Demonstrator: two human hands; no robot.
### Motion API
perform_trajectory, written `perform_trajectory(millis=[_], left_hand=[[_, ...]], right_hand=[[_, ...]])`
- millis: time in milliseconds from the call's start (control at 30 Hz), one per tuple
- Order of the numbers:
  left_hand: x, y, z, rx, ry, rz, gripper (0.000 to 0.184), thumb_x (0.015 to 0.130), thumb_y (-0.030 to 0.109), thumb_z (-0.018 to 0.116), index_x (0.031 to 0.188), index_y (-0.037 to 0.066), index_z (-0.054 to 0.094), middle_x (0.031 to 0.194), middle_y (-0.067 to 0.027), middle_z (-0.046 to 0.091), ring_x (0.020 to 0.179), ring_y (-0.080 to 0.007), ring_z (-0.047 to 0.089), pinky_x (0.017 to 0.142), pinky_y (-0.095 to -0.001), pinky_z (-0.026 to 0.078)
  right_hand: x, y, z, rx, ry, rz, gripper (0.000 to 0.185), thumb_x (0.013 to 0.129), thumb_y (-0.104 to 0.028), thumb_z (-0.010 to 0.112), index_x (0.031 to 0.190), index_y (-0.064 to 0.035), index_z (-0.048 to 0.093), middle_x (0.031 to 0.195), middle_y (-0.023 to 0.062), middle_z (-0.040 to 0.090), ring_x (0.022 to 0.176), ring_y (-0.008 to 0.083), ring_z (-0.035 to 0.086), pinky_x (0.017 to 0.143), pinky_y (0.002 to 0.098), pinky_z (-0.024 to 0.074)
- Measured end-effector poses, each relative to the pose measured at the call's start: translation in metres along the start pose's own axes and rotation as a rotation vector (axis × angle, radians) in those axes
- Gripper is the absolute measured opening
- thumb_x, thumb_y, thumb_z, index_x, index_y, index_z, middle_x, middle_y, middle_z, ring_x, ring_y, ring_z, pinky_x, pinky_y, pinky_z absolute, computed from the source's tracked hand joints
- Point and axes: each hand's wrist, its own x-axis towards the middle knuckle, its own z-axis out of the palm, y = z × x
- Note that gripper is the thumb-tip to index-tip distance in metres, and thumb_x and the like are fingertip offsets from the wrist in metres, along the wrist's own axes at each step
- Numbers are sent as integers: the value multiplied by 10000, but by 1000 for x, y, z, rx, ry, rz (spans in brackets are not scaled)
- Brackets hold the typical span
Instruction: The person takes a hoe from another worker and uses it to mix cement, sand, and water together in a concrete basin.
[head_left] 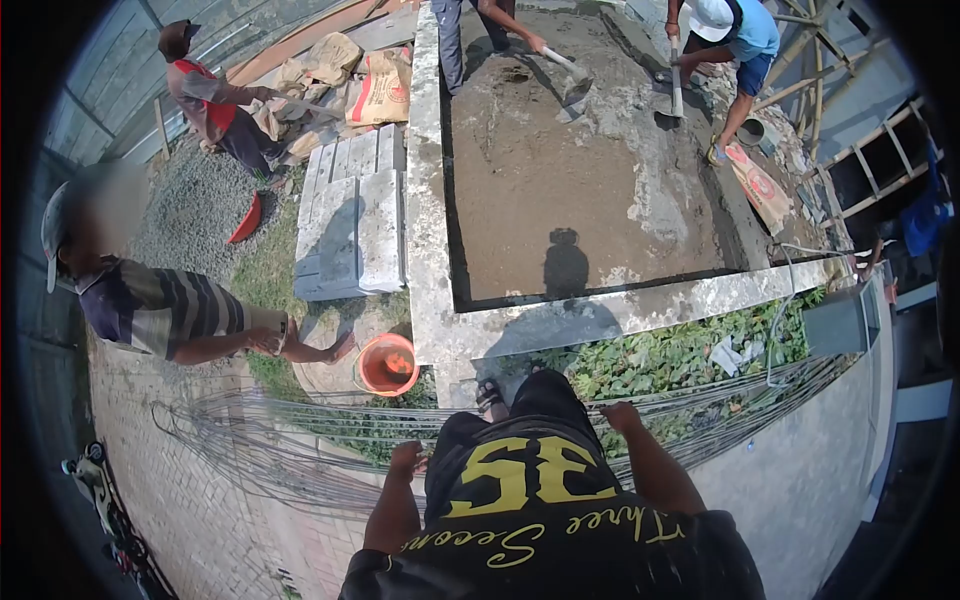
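Observation:
My left hand point(408, 460) hangs beside my left thigh with its fingers curled. On the other side, my right hand point(621, 416) is also partly closed, out from my right thigh. What either hand holds, if anything, I cannot make out. A long bundle of thin metal rods point(290, 425) stretches across the ground behind and beside my legs, and passes close to both hands in view. Whether the hands touch it is unclear. My sandalled feet are by the corner of a concrete wall point(600, 328). An orange bucket point(388, 364) stands ahead to the left.
Two people work with hoes point(572, 78) on the wet grey surface point(550, 180). A person in a striped shirt point(150, 305) stands at left; another is by the gravel point(190, 205). Light blocks point(380, 235) are stacked beside the wall. Green plants point(650, 365) grow along it.

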Motion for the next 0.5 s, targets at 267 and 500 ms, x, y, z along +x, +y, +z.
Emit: perform_trajectory(millis=[267, 500], left_hand=[[-17, 15, 6, 28, -13, 55, 379, 951, 325, 585, 1278, 136, 547, 1208, -58, 596, 976, -240, 632, 703, -442, 496], [-16, 11, -4, -16, 7, 34, 421, 933, 348, 632, 1279, 125, 545, 1187, -73, 602, 959, -255, 634, 708, -442, 521]], right_hand=[[-8, -31, -35, 143, -119, 209, 586, 861, -579, 588, 871, -8, 716, 948, 244, 682, 971, 428, 637, 858, 497, 494], [7, -44, -43, 42, -129, 22, 541, 880, -555, 576, 871, -31, 707, 938, 220, 687, 913, 421, 639, 819, 505, 492]])
